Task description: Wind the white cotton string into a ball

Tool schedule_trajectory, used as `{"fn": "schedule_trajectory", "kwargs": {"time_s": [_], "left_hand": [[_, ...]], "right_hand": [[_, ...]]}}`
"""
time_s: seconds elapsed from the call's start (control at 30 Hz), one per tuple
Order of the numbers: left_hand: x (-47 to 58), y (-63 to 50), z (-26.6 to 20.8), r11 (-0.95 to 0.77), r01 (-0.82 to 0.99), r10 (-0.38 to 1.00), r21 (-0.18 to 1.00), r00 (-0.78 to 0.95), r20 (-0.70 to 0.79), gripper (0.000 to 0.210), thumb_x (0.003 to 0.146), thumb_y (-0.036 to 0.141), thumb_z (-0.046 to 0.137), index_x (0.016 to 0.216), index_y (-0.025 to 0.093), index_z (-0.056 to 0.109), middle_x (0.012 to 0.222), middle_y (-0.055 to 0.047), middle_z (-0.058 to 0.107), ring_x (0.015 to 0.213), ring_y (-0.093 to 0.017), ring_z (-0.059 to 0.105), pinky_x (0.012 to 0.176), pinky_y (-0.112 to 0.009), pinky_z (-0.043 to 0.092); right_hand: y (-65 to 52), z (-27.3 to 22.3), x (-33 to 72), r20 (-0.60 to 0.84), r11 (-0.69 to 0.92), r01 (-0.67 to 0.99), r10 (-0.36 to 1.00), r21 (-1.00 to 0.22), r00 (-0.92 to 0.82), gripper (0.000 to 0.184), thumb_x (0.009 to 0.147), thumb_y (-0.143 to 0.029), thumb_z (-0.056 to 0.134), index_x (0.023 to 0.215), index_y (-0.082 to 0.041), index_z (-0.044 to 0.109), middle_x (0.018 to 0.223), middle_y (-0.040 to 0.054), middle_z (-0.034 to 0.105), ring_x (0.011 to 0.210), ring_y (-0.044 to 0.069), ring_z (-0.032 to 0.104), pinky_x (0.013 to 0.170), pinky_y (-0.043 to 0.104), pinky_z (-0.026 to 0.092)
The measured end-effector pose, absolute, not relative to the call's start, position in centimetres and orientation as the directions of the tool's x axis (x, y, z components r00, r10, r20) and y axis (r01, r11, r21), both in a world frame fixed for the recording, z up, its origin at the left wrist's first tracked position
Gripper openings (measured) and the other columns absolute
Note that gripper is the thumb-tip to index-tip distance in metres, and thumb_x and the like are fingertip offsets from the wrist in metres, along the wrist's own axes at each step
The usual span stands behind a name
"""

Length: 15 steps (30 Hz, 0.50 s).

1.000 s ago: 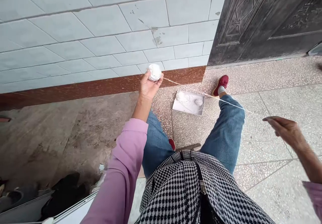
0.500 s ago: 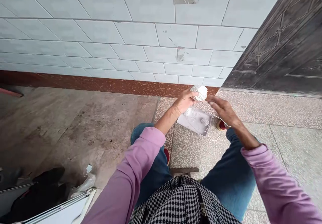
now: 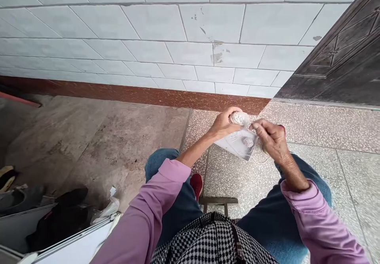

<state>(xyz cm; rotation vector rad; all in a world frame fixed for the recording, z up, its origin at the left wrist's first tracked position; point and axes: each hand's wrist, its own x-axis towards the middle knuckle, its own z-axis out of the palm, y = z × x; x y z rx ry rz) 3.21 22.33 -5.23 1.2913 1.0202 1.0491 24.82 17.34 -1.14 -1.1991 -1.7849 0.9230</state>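
Note:
My left hand [image 3: 223,124] is wrapped round a ball of white string [image 3: 240,118], held up in front of the wall's foot. Close by on the right, my right hand [image 3: 272,138] is closed with thumb and forefinger pinched on the string, though the thin strand between them is hard to make out. Below both hands lies a shallow light-grey tray [image 3: 234,150] on the floor, partly covered by my left hand. Inside it are loose strands and a small round coil [image 3: 248,141].
A white tiled wall [image 3: 190,54] with a brown base strip stands ahead, and a dark panelled door [image 3: 350,62] is at right. A low wooden stool [image 3: 219,200] is between my legs. Bags and white boards [image 3: 74,244] lie at lower left.
My right hand has drawn its fingers in from a looser, extended pose to a pinch. The ball has turned in my left hand. The view has shifted slightly.

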Motion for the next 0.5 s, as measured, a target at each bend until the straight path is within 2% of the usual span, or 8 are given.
{"fn": "schedule_trajectory", "kwargs": {"time_s": [0.1,0.2,0.33,0.5], "left_hand": [[3.7,21.0,-4.5,0.147,-0.082,0.867,0.986,0.49,-0.089,0.059,0.063,0.028,0.095,0.119,0.024,0.077,0.108,-0.006,0.075,0.095,-0.024,0.067,0.084,-0.038,0.049],[4.2,19.8,-3.6,0.325,-0.252,0.757,0.912,0.648,-0.091,0.06,0.065,0.031,0.095,0.122,0.023,0.075,0.102,-0.005,0.074,0.092,-0.022,0.067,0.085,-0.037,0.051],[4.7,19.5,-3.2,0.384,-0.408,0.776,0.828,0.629,-0.05,0.064,0.06,0.024,0.097,0.118,0.024,0.07,0.102,-0.004,0.072,0.09,-0.019,0.067,0.085,-0.035,0.053],[4.7,20.3,-3.8,0.326,-0.482,0.891,0.813,0.444,-0.093,0.067,0.054,0.026,0.1,0.112,0.024,0.065,0.102,-0.002,0.069,0.089,-0.017,0.066,0.084,-0.035,0.054]], "right_hand": [[18.3,-1.0,26.5,0.261,0.272,0.412,0.962,-0.87,-0.083,0.052,0.107,-0.071,0.06,0.084,-0.024,0.067,0.07,0.0009,0.051,0.065,0.017,0.049,0.062,0.033,0.043],[18.4,-1.8,27.0,0.246,0.26,0.404,0.965,-0.877,-0.086,0.052,0.108,-0.069,0.058,0.082,-0.024,0.061,0.07,0.0006,0.048,0.066,0.017,0.046,0.062,0.033,0.042],[18.2,-3.2,26.3,0.185,0.246,0.381,0.964,-0.891,-0.188,0.053,0.108,-0.07,0.056,0.081,-0.024,0.057,0.075,0.0012,0.055,0.07,0.017,0.049,0.065,0.033,0.043],[18.5,-4.5,25.7,0.153,0.254,0.43,0.954,-0.866,-0.256,0.049,0.106,-0.067,0.056,0.083,-0.023,0.061,0.077,0.002,0.064,0.074,0.019,0.055,0.07,0.033,0.045]]}}
